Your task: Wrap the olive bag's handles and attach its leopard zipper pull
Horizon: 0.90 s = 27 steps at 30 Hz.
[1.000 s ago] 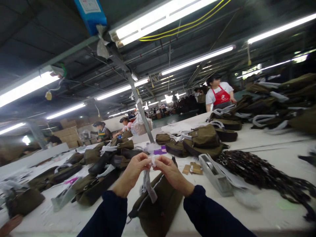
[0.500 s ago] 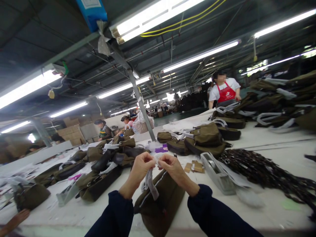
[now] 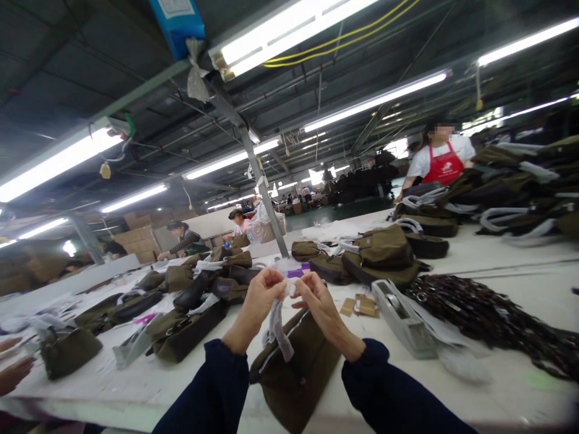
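1. Right up close, the left hand (image 3: 265, 296) and right hand (image 3: 320, 308) are both closed in a tight pinch on a white strip (image 3: 275, 330), meeting at its top end, and the tail hangs free.
2. Directly below, an olive canvas bag (image 3: 296, 374) lies flat on the white worktable (image 3: 136, 386), zip up, placed squarely under the hands.
3. Just to the right, cardboard scraps (image 3: 362, 305) and a grey tape dispenser (image 3: 402, 319) sit within easy reach, apparently kept handy, beside a heap of dark ringed straps (image 3: 470, 316).
4. Further out, more olive bags (image 3: 382, 250) line the table, and a co-worker in a red apron (image 3: 443, 163) stands beyond them.
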### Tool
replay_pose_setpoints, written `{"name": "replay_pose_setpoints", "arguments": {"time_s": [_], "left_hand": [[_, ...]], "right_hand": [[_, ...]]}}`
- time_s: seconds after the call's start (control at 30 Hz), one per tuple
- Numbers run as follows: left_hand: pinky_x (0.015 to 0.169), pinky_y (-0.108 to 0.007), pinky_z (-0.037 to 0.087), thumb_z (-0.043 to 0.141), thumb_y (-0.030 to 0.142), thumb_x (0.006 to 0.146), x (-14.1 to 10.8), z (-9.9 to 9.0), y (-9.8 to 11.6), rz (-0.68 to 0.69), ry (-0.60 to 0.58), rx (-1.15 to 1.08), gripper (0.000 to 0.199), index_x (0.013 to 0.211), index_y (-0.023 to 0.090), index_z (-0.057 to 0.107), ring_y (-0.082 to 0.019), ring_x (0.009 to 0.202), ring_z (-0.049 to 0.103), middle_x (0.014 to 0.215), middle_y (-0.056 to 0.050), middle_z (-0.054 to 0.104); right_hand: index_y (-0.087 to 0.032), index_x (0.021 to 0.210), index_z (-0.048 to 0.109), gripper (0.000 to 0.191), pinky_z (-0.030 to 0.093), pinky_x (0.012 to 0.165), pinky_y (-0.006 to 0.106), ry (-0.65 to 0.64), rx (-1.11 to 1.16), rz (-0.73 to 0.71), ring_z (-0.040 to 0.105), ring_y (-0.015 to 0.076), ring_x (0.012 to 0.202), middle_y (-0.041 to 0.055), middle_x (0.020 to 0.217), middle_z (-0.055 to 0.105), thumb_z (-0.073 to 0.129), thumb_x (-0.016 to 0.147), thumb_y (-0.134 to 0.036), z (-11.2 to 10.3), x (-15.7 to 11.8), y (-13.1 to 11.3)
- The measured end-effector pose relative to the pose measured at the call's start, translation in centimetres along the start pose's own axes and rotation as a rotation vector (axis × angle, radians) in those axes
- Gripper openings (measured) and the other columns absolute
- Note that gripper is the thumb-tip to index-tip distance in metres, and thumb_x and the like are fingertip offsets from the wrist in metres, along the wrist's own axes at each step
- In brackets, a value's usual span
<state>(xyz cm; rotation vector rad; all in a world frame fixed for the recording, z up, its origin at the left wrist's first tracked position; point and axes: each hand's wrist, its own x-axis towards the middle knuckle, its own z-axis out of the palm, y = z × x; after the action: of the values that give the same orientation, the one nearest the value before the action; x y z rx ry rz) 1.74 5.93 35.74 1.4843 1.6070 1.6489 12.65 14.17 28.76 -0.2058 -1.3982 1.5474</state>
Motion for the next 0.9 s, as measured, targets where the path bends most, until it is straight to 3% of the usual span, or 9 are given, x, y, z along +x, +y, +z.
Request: {"name": "replay_pose_setpoints", "arguments": {"time_s": [0.17,0.33,0.47,0.6,0.73,0.83,0.9], "left_hand": [[0.057,-0.021,0.037,0.069,0.018,0.069,0.5,0.2,0.3,0.011,-0.029,-0.041,0.014,0.075,0.017,0.057,-0.007,0.056,0.047,0.064,0.006,0.054],[0.056,-0.02,0.036,0.067,0.016,0.069,1.0,-1.0,-0.2,0.018,0.007,-0.141,0.013,0.072,0.018,0.055,-0.006,0.054,0.046,0.066,0.006,0.053],[0.054,-0.02,0.035,0.068,0.018,0.069,1.0,-1.4,0.6,0.053,0.053,-0.139,0.015,0.074,0.018,0.054,-0.006,0.053,0.046,0.065,0.006,0.053],[0.056,-0.021,0.039,0.069,0.019,0.069,0.7,-0.5,2.4,0.11,0.026,-0.014,0.017,0.077,0.019,0.054,-0.008,0.057,0.049,0.069,0.005,0.055],[0.061,-0.022,0.042,0.068,0.02,0.07,0.5,0.1,3.2,0.127,-0.016,0.04,0.016,0.078,0.019,0.055,-0.01,0.064,0.052,0.071,0.004,0.055],[0.073,-0.026,0.046,0.067,0.025,0.075,0.0,-0.1,1.9,0.155,0.027,0.177,0.022,0.095,0.019,0.06,-0.016,0.084,0.059,0.092,-0.003,0.063],[0.085,-0.033,0.048,0.069,0.022,0.072,-0.8,-0.2,0.1,0.178,0.045,0.339,0.047,0.117,0.019,0.057,-0.023,0.103,0.058,0.118,-0.01,0.061]], "right_hand": [[-0.02,0.079,0.057,0.034,0.057,0.053,0.025,0.004,-0.121,-0.035,0.056,0.0176,0.084,0.0037,0.095,0.055,0.06,0.084,-0.054,0.5,0.1,-0.2],[-0.018,0.072,0.057,0.032,0.058,0.058,0.026,0.051,-0.161,-0.071,0.055,0.0185,0.091,0.0057,0.107,0.05,0.06,0.085,-0.047,0.0,0.0,0.8],[-0.019,0.071,0.055,0.031,0.054,0.059,0.026,0.061,-0.294,-0.091,0.055,0.0193,0.093,0.007,0.108,0.05,0.057,0.086,-0.046,-0.7,-0.2,1.6],[-0.021,0.082,0.055,0.027,0.042,0.061,0.027,0.106,-0.694,-0.292,0.052,0.0159,0.073,0.002,0.085,0.055,0.067,0.081,-0.046,-0.5,0.4,-0.6],[-0.021,0.069,0.054,0.03,0.026,0.057,0.03,-0.045,-1.153,-0.311,0.048,0.0151,0.059,0.0027,0.067,0.059,0.055,0.092,-0.04,0.3,1.2,-3.3],[-0.021,0.073,0.058,0.032,0.022,0.057,0.031,-0.031,-1.231,-0.274,0.051,0.0162,0.058,0.0058,0.07,0.064,0.044,0.098,-0.034,0.4,1.2,-3.5],[-0.021,0.073,0.058,0.032,0.023,0.057,0.031,0.011,-1.15,-0.261,0.051,0.0163,0.058,0.0052,0.068,0.063,0.044,0.098,-0.036,0.0,0.9,-2.8]]}}
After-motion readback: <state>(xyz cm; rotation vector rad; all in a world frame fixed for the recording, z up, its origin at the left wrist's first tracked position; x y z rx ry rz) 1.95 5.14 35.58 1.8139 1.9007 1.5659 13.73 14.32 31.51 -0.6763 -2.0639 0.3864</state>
